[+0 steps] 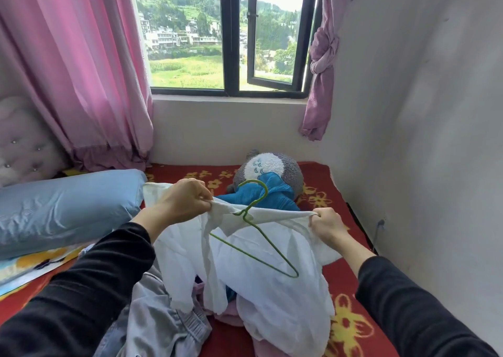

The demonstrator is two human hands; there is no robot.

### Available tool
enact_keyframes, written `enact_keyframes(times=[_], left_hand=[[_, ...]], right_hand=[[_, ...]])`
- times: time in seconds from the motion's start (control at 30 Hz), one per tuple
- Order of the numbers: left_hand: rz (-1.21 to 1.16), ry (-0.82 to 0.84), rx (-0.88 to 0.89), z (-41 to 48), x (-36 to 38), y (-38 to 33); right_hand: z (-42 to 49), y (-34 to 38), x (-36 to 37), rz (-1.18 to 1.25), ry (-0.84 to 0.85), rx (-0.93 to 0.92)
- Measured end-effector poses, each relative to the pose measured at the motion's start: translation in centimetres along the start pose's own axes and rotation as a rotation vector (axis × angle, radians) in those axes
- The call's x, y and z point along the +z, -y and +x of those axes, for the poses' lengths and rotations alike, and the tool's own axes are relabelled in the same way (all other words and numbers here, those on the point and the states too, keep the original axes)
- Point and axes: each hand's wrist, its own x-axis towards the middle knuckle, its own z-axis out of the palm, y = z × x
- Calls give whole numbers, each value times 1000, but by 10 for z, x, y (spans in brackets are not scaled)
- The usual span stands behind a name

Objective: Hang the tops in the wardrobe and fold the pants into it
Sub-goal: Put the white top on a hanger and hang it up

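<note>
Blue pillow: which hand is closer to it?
Left. The left hand pinches the white top just beside the blue pillow; the right hand grips the top's other side, beyond the green hanger.

Here's the bed (pixel 345 280), red cover with yellow flowers, running back to the far wall. Light blue pillow (pixel 68 207) at the left, a bright printed sheet (pixel 35 264) poking out beneath it. Far end, a grey and white plush toy (pixel 275 166), a blue garment (pixel 275 190) bunched against it. Nearest, a heap: grey pants (pixel 158 316) on the left, pink cloth (pixel 231 313) underneath, a white top (pixel 272 288) spilling over it
</note>
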Motion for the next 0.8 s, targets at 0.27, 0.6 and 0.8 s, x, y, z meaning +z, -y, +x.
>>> enact_keyframes(times=[0.27, 0.6, 0.8], left_hand=[[59, -93, -26, -2, -2, 7], [-82, -213, -178, -7, 17, 12], [-362, -241, -251, -9, 10, 2]], right_hand=[[-13, 7, -11, -378, 50, -315], [-18, 73, 5, 905, 319, 277], [-32, 112, -12, 630, 356, -203]])
